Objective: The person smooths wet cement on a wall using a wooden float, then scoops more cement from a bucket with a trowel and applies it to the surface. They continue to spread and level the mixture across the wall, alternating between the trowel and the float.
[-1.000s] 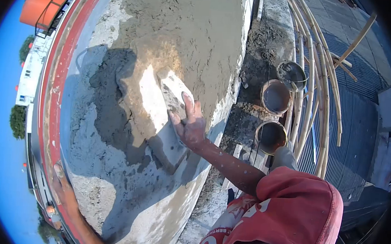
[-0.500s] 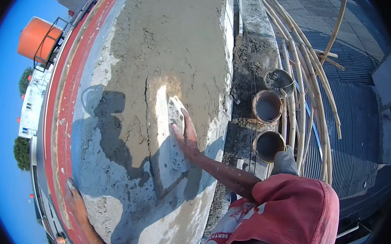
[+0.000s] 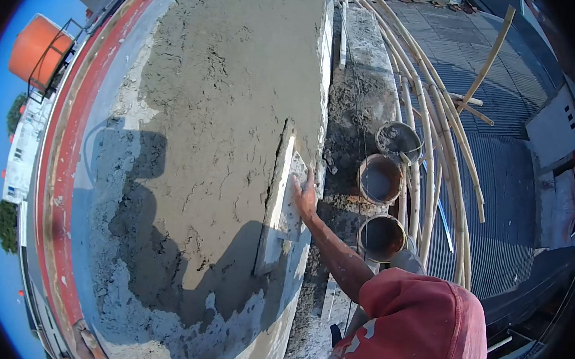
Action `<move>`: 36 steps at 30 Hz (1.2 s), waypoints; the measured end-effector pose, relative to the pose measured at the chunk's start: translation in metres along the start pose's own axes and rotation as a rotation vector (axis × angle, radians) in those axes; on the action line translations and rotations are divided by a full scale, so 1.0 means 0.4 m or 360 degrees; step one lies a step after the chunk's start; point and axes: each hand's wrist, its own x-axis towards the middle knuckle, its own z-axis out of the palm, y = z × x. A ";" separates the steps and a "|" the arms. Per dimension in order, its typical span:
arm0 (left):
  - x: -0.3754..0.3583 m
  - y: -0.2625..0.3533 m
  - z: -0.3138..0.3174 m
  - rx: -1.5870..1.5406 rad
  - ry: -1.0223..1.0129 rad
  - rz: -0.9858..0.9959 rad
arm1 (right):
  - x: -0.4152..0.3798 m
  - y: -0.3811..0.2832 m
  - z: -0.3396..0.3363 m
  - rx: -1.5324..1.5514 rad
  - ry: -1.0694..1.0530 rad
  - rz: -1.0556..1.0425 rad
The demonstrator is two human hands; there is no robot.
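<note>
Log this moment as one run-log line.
right hand: gripping long float | float: against grey plaster | left hand: at red ledge | buckets: three, beside wall

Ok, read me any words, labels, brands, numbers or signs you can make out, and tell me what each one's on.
None can be read.
Red shirt: a scrap of white print, too folded and cut off to read.
Distant white building: too small to tell.
Float: no lettering visible.

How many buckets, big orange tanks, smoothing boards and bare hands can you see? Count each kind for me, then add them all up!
Buckets: 3
Big orange tank: 1
Smoothing board: 1
Bare hands: 2
Total: 7
</note>
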 end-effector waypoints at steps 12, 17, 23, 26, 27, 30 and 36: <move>-0.001 -0.020 -0.035 0.0099 -0.0063 0.0208 | -0.314 0.333 -0.274 0.0375 -0.0167 0.0410; -0.049 0.038 -0.016 0.0029 0.0535 0.0380 | -0.226 0.154 -0.292 0.0456 -0.0267 0.0258; -0.219 0.087 -0.119 -0.0135 0.0790 0.0711 | -0.118 -0.062 -0.319 0.0568 -0.0338 0.0310; -0.369 0.002 -0.027 -0.0520 0.0453 0.1403 | -0.066 -0.113 -0.397 0.0477 -0.0252 0.0382; -0.462 -0.001 0.033 -0.0781 0.0268 0.1431 | -0.056 -0.139 -0.432 0.0496 -0.0292 0.0360; -0.602 0.020 0.390 -0.1365 -0.0399 0.0686 | 0.002 -0.179 -0.542 0.0386 -0.0252 0.0297; -1.086 -0.180 1.038 -0.0622 -0.1971 -0.0072 | 0.079 -0.234 -0.774 0.0257 -0.0072 0.0061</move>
